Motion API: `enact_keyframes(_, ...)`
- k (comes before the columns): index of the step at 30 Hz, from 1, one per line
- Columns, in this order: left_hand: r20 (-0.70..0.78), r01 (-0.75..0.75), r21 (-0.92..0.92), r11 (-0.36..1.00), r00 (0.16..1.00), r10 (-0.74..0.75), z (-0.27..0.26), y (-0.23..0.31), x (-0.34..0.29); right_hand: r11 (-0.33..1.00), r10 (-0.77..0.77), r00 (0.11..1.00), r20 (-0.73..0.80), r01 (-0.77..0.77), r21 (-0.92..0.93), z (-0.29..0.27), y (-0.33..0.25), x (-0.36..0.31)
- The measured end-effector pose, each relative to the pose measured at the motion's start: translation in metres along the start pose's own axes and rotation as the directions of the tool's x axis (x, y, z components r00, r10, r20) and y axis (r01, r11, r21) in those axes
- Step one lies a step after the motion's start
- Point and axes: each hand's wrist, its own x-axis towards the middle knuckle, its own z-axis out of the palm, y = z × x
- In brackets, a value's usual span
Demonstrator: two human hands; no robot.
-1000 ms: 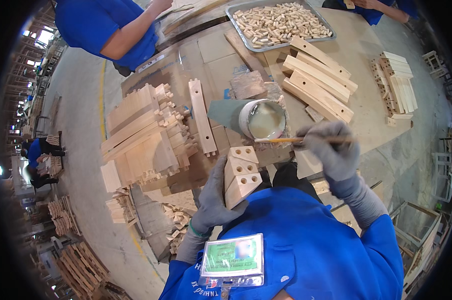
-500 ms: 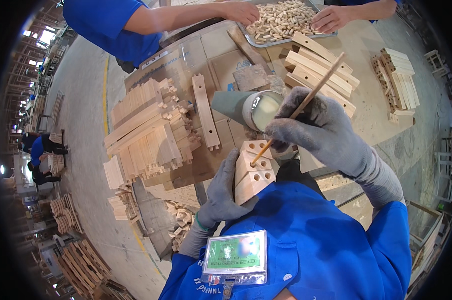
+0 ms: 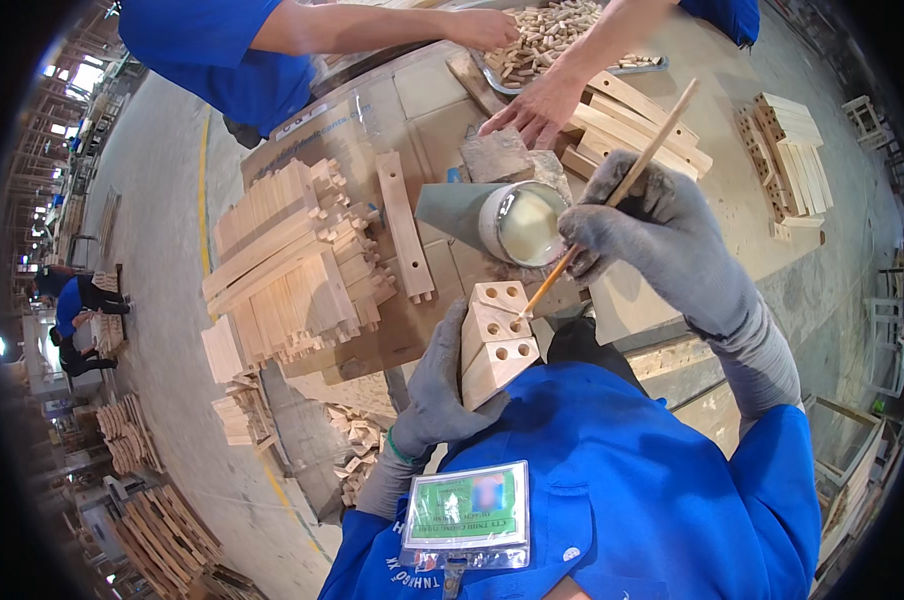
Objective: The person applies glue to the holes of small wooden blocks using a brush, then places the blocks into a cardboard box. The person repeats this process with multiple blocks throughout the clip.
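- At the far left we are seeing a person in blue (image 3: pixel 77 300) bending over wooden pieces across the floor.
- A pile of tenoned wooden slats (image 3: pixel 292 265) is lying on the cardboard (image 3: pixel 434 145), with one two-holed slat (image 3: pixel 406 228) lying apart, just to its right.
- Our left hand (image 3: pixel 437 385), gray-gloved, is clamping around the drilled wooden blocks (image 3: pixel 494 370), holding them near our chest, below the container, with three rows of paired holes facing up.
- Behind the blocks, a round container (image 3: pixel 489 226) is holding cloudy, whitish liquid.
- Beyond it, one co-worker's hand (image 3: pixel 487 28) is hovering at the metal tray (image 3: pixel 656 65) of wooden dowels (image 3: pixel 547 45), while another co-worker's hand (image 3: pixel 537 108) is reaching down near a rough block (image 3: pixel 497 157).
- Our right hand (image 3: pixel 622 220), also gloved, is pinching a thin wooden stick (image 3: pixel 656 143) with fingers together; the tip is pointing at the middle row's right hole, and we are unable to tell whether it is touching.
- Farther right, drilled bars (image 3: pixel 662 130) are lying beside the tray, and a stack of wooden parts (image 3: pixel 794 165) is standing well apart.
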Motion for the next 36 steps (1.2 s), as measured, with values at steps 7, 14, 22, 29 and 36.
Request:
enact_keyframes(7,0.013,-0.027,0.018,0.999,1.0,0.026,0.0,-0.001,0.002,0.998,-0.049,0.997,0.059,0.05,-0.026,0.008,0.004,0.0)
enact_keyframes(14,0.009,-0.035,-0.008,0.999,0.999,0.035,0.003,-0.003,0.003,0.978,-0.128,0.985,0.117,0.145,-0.149,0.009,-0.002,0.0)
enact_keyframes(22,0.004,-0.071,-0.001,0.997,0.997,0.071,0.005,-0.001,0.009,0.995,0.018,0.99,0.143,-0.004,-0.1,0.005,-0.01,0.0)
enact_keyframes(29,-0.003,-0.068,-0.013,0.998,0.998,0.068,0.004,0.001,0.01,0.999,-0.021,1.0,-0.014,0.021,-0.033,-0.004,-0.017,0.001)
enact_keyframes(36,0.102,-0.109,0.084,0.991,0.99,0.1,0.003,0.017,0.013,0.981,-0.153,0.988,0.01,0.153,-0.12,0.004,0.006,0.009)
